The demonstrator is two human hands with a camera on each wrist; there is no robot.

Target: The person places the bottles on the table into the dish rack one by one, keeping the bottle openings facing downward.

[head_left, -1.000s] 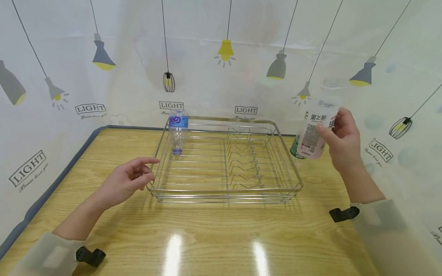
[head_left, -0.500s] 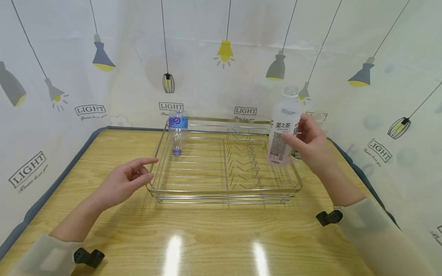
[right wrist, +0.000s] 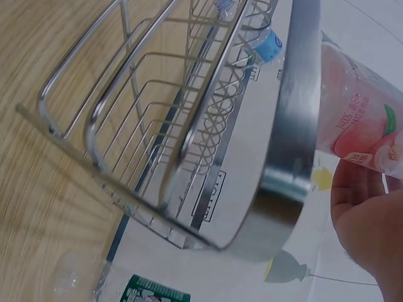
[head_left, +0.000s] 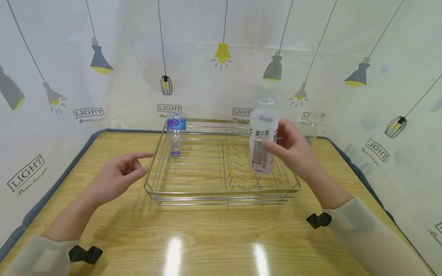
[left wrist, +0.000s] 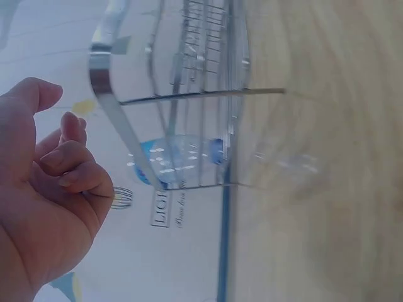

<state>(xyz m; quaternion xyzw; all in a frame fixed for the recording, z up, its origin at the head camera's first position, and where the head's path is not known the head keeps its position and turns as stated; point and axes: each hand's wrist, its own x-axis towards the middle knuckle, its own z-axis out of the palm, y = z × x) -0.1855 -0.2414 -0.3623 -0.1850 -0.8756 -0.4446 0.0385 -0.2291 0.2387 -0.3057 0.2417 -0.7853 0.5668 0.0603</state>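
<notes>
My right hand (head_left: 293,147) grips a capless plastic drink bottle (head_left: 264,134) by its side, thumb across the printed label. The bottle is upright and overlaps the right part of the wire dish rack (head_left: 224,193) in the head view. In the right wrist view, peaches show on its pink label, beside the rack's metal rim. My left hand (head_left: 115,176) hovers at the rack's left side, fingers loosely bent and holding nothing. An empty clear bottle with a blue label (head_left: 176,126) stands cap-down in the rack's far left corner.
Beyond the right hand, a clear bottle (head_left: 310,128) stands past the rack's right side, mostly hidden; its green label (right wrist: 154,290) shows in the right wrist view. The wooden table (head_left: 214,234) meets a lamp-printed backdrop (head_left: 200,76) on three sides.
My right hand has carried the peach-labelled bottle leftward and slightly down, from beyond the rack's right side to over its right part. The left hand has barely moved.
</notes>
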